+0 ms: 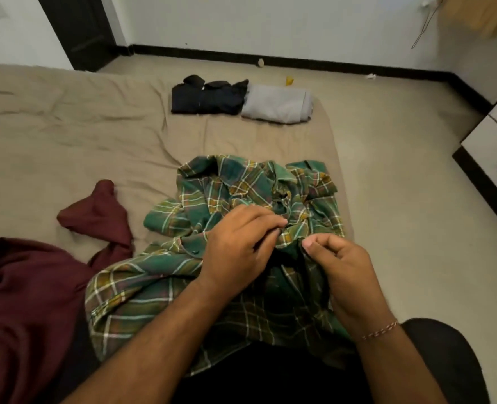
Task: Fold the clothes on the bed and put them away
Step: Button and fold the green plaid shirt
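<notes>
Your left hand (235,243) and right hand (337,260) both pinch the crumpled green-and-yellow plaid flannel shirt (212,275), which lies bunched under them on the tan-sheeted bed (66,135) near its edge and drapes toward your lap. Your fingertips sink into folds, hiding what they grip. A maroon garment (22,293) runs past the frame's left edge.
</notes>
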Demonstrator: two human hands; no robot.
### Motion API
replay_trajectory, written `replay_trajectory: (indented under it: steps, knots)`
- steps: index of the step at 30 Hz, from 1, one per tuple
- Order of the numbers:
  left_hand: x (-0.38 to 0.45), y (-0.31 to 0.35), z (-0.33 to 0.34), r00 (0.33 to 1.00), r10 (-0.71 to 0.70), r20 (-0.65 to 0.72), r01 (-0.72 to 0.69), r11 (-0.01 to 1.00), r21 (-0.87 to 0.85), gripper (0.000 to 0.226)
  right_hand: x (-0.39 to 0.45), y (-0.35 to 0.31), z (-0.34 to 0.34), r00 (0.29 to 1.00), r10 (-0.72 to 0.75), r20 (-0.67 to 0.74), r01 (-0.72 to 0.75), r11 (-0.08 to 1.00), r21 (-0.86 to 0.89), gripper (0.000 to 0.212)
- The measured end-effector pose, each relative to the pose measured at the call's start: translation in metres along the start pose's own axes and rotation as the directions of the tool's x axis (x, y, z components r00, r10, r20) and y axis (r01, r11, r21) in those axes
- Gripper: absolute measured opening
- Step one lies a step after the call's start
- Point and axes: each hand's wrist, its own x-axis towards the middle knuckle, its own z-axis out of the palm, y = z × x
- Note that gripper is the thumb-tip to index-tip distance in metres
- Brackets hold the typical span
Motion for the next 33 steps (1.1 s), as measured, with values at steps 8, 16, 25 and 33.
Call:
replay_trajectory:
  steps: [8,16,25,33]
  knots:
    - [-0.006,0.002,0.014,0.998,-0.002,0.068,0.009,0.995,-0.101,0.009,0.006,-0.003,-0.011,0.989,0.118,0.085,-0.132,0.975,0.177,0.027]
    - [-0.008,0.003,0.019,0.999,0.014,0.035,-0.009,0.993,-0.121,0.005,0.010,-0.002,-0.009,0.976,0.181,0.123,-0.214,0.908,0.361,0.023]
    - [-0.009,0.000,0.024,0.999,0.053,-0.009,-0.053,0.995,-0.087,0.004,0.013,0.004,-0.008,0.992,0.098,0.079,-0.114,0.964,0.239,0.018]
    - [-0.012,-0.002,0.026,0.998,0.006,0.058,-0.002,0.998,-0.056,0.004,0.017,0.011,-0.010,0.990,-0.116,0.085,0.120,0.992,-0.043,0.048]
